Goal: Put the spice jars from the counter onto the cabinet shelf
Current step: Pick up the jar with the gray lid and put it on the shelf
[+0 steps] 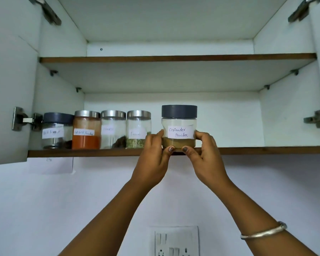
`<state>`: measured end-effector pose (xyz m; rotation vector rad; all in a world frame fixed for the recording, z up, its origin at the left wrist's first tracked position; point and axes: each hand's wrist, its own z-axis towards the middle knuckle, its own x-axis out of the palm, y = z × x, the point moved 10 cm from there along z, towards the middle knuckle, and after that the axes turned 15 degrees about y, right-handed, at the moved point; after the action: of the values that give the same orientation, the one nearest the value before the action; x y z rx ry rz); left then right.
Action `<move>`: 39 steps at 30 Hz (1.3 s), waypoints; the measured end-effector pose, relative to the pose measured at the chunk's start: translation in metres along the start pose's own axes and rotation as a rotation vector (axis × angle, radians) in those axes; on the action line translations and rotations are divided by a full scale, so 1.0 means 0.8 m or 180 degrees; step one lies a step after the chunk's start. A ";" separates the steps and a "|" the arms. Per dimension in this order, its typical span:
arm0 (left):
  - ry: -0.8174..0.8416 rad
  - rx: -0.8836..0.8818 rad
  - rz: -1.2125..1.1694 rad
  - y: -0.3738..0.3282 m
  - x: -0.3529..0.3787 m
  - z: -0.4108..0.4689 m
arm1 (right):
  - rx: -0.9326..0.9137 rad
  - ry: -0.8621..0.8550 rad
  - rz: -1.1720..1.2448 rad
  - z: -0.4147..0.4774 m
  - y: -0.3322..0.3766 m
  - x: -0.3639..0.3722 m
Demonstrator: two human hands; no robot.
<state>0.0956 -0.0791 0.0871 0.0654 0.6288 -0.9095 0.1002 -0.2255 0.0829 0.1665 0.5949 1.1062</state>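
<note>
The lower cabinet shelf (266, 150) shows its brown front edge across the whole width, and to the right of the coriander powder jar (179, 126) the board runs bare to the right side wall, with white back panel behind it. To the left the room is tight: the fennel jar (138, 129) stands just beside, and the left hand (153, 156) overlaps its lower right corner. Further left, shoulder to shoulder, stand the cloves jar (113, 129), the red chilli powder jar (86, 130) and the black pepper jar (56, 130), the last close to the left door hinge (24, 120). The upper shelf (174, 58) sits well above the lids. The coriander jar is upright at the shelf's front edge; whether its base rests on the board cannot be told. It is clear, with a dark grey lid, a white handwritten label and brownish powder filling the bottom part. Both hands hold it: the left hand's fingers curl round its left side, the right hand (205, 154) round its right, and both thumbs press at the front of its base. A silver bangle (264, 232) circles the right forearm.
</note>
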 end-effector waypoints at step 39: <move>-0.0355 -0.0691 0.0816 0.047 -0.009 0.034 | 0.0514 0.0519 -0.1728 0.059 -0.041 0.057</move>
<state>0.1337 -0.0586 0.1053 -0.0971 0.5963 -0.5896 0.1653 -0.1929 0.0920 0.0474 0.8181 0.5480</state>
